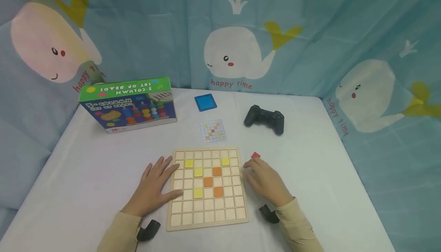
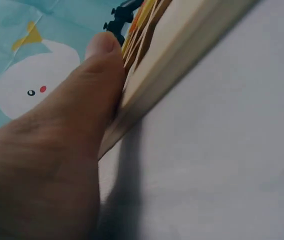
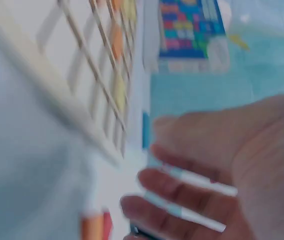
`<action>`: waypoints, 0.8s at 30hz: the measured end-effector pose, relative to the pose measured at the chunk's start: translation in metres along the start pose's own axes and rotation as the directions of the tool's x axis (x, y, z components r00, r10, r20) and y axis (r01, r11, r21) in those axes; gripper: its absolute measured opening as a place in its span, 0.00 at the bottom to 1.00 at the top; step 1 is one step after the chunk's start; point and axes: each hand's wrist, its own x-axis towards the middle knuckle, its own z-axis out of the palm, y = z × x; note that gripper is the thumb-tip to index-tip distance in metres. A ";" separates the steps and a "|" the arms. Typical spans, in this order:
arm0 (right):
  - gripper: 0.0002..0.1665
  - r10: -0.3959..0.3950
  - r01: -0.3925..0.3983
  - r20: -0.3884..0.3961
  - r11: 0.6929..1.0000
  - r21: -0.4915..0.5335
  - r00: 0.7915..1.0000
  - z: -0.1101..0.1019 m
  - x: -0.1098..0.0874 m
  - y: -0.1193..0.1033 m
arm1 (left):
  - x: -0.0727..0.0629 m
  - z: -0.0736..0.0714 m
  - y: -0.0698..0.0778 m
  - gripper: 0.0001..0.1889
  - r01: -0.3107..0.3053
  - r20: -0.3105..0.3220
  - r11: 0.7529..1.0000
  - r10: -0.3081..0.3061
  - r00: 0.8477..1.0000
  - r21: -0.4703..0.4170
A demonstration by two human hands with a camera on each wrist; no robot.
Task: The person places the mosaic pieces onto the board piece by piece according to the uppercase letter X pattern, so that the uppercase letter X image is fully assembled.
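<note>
A wooden grid board (image 1: 208,226) lies on the white table. Several yellow tiles (image 1: 198,193) and three orange tiles (image 1: 208,182) sit in its cells. My left hand (image 1: 151,187) rests over the board's left edge with fingers spread; in the left wrist view its thumb (image 2: 99,75) lies along the rim. Just off the right edge is my right hand (image 1: 267,181), fingers loosely bent and holding nothing. Beyond its fingertips lies a red tile (image 1: 255,155). The right wrist view, blurred, shows an orange piece (image 3: 91,227) beside the red one, below the fingers.
A printed pattern card (image 1: 213,131) lies behind the board, with a blue square case (image 1: 205,102) farther back. A black game controller (image 1: 264,118) is at the back right. The bead-set box (image 1: 134,106) stands back left, before a whale-print curtain (image 1: 155,45).
</note>
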 end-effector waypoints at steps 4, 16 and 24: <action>0.08 0.137 -0.137 0.009 0.990 -0.027 0.991 -0.010 0.011 0.019 | -0.011 0.001 0.002 0.46 -0.018 -0.036 1.000 0.018 0.999 0.015; 0.06 0.187 -0.183 0.062 0.981 -0.061 0.980 0.006 0.025 0.037 | -0.023 0.005 -0.001 0.37 0.004 -0.083 0.998 -0.009 0.997 -0.055; 0.05 0.162 -0.159 0.026 0.983 -0.092 0.986 0.005 0.023 0.050 | -0.008 -0.001 -0.001 0.37 -0.028 -0.058 0.998 0.025 0.998 -0.048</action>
